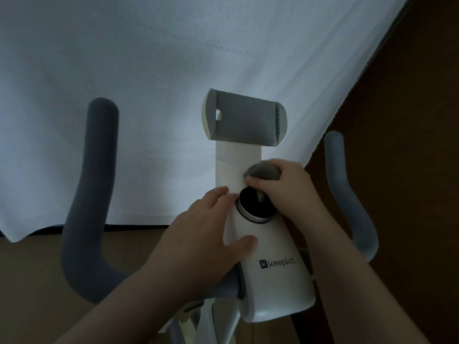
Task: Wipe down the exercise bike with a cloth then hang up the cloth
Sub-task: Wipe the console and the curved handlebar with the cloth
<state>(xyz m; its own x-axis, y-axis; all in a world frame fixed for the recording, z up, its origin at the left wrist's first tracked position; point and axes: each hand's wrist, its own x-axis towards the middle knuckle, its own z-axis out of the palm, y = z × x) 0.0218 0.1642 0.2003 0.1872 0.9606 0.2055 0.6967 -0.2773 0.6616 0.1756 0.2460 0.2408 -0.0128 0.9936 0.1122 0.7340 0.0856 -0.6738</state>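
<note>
Step in hand: you are wiping the exercise bike's white console column [268,247], working around the black knob [253,207] at its middle; the hanging-up part is not yet begun.
Cloth: the grey cloth [264,171] is bunched in your right hand, pressed to the column just above and beside the knob, with a small tail of it showing over the knob's face.
Right hand: your right hand [280,184] has its fingers curled round the cloth, gripping it in a wad, likely so that you can press into the seam around the knob.
Left hand: your left hand [211,234] lies flat on the column's left flank, fingers straight and spread, thumb across the front just above the "keepkit" logo [277,263]; it holds nothing and seems to brace the column against the rubbing.
Still to wipe, by my judgement: the grey device holder [244,119] at the top, the dark left handlebar [92,194] and the paler right handlebar [347,194] all stand apart from the cloth.
Surroundings: a bed with a white sheet [173,70] lies just beyond the bike, over a brown floor [409,120].
Caution: the knob may turn under the cloth, so wipe it lightly.
</note>
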